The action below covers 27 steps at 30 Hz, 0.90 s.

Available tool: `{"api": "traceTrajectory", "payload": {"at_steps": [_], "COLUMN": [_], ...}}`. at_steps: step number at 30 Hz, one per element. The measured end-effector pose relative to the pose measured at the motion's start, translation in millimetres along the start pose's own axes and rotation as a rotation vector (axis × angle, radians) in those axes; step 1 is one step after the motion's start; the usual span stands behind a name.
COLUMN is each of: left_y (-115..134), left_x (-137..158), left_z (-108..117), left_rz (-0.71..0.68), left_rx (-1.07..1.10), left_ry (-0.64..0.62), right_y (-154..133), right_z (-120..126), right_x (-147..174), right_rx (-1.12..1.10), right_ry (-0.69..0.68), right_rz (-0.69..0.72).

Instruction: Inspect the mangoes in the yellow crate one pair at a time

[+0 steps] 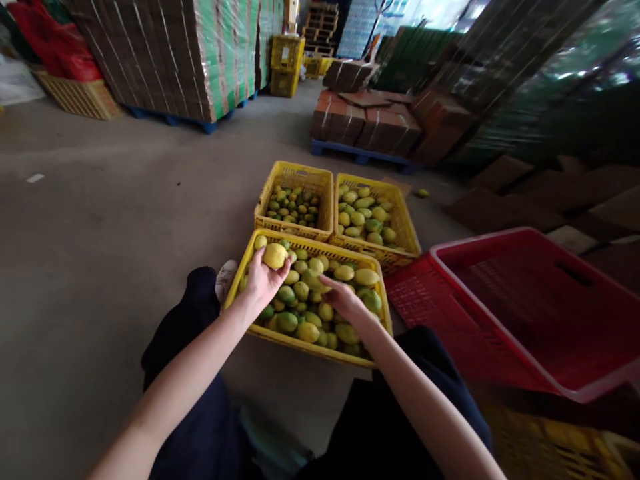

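Note:
In my left hand (pixel 263 281) rests a yellow lemon (pixel 275 257), with the fingers curled around its sides. My right hand (pixel 345 299) grips a greenish-yellow lemon (pixel 314 281), somewhat blurred, low over the fruit. Both hands are above the near yellow crate (pixel 310 347), which is full of lemons from green to yellow. Behind it on the left, a second yellow crate (pixel 295 230) holds small, mostly green fruit. Beside that one, a third yellow crate (pixel 407 223) contains larger yellow and green lemons.
A large red crate (pixel 480 327) stands tilted at my right. Flattened cardboard (pixel 545 193) lies behind it. Farther back are a blue pallet (pixel 363 155) with bundled cardboard and a wrapped stack (pixel 145 60). One loose lemon (pixel 423 193) is on the floor.

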<state>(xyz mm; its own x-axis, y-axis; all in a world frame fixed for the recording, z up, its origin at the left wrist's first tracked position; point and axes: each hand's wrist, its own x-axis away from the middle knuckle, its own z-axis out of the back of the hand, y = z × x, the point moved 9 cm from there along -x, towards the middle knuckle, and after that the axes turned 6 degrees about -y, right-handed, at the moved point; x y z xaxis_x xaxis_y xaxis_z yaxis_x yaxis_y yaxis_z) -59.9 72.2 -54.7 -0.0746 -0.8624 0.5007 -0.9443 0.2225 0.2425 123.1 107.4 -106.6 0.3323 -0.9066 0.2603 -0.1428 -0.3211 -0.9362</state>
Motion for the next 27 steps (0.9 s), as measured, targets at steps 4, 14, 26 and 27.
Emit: {"api": "traceTrajectory", "payload": {"at_steps": [4, 14, 26, 27], "left_y": [-21, -12, -20, -18], "left_x": [-7, 21, 36, 33], "left_z": [-17, -69, -63, -61], "left_rz": [-0.142, -0.954, -0.800, -0.709], "left_rx": [-0.365, -1.336, -1.349, -1.253], "left_ry": [-0.189, -0.520, -0.470, -0.439], "right_y": [-72, -116, -104, -105], "right_z": [14, 24, 7, 7], "right_x": [22, 60, 85, 84], "right_rx": [0.008, 0.460, 0.686, 0.634], "right_ry": [0.081, 0.291, 0.260, 0.251], "right_rz": [0.240, 0.640, 0.667, 0.644]}}
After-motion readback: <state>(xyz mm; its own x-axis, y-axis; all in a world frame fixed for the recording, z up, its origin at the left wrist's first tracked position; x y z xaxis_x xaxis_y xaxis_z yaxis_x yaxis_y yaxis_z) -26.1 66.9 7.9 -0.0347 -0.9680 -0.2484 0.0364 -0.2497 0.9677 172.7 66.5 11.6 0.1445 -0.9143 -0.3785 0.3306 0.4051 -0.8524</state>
